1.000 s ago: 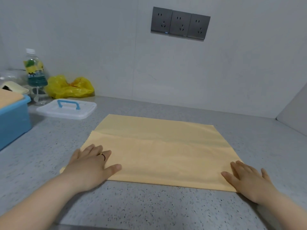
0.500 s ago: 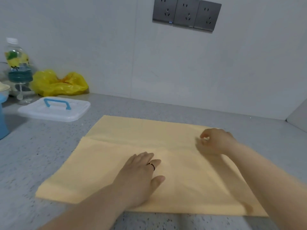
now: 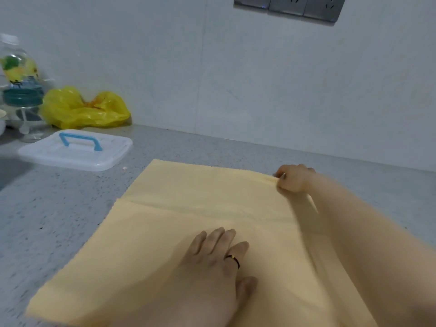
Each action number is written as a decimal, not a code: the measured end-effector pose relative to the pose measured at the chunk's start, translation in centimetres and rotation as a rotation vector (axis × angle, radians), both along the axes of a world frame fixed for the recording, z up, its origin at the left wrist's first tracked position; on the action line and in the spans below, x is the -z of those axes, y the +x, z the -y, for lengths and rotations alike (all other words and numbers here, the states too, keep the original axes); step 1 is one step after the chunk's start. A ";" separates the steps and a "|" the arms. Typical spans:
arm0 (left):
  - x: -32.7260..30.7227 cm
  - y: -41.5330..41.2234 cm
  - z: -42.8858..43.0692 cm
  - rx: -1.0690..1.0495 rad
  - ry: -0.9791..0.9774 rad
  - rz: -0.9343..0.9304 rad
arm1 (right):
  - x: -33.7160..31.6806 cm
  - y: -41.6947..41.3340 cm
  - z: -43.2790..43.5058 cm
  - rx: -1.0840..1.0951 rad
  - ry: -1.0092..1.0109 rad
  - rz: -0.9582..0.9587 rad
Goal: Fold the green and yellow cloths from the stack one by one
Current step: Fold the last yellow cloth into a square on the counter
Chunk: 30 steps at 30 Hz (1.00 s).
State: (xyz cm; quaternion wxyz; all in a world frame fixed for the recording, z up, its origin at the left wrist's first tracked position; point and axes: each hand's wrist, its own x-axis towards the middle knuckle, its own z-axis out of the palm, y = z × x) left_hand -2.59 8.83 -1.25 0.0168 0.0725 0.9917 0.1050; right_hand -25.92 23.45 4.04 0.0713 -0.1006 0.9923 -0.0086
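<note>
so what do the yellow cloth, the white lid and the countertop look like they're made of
Yellow cloth: looks like soft fabric, matte; it creases and lies limp, with a zigzag-cut edge.
White lid: likely moulded plastic, slightly translucent and glossy.
Countertop: seems stone or composite, grey with dark speckles; which one cannot be told.

The top edge cuts the wall sockets at 1 o'clock. The blurred right forearm hides the corner of the yellow cloth at 4 o'clock.
</note>
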 end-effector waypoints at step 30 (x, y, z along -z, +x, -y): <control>-7.9 -0.9 11.5 -0.502 -0.277 -0.558 | -5.7 13.3 -8.0 -0.377 0.282 -0.424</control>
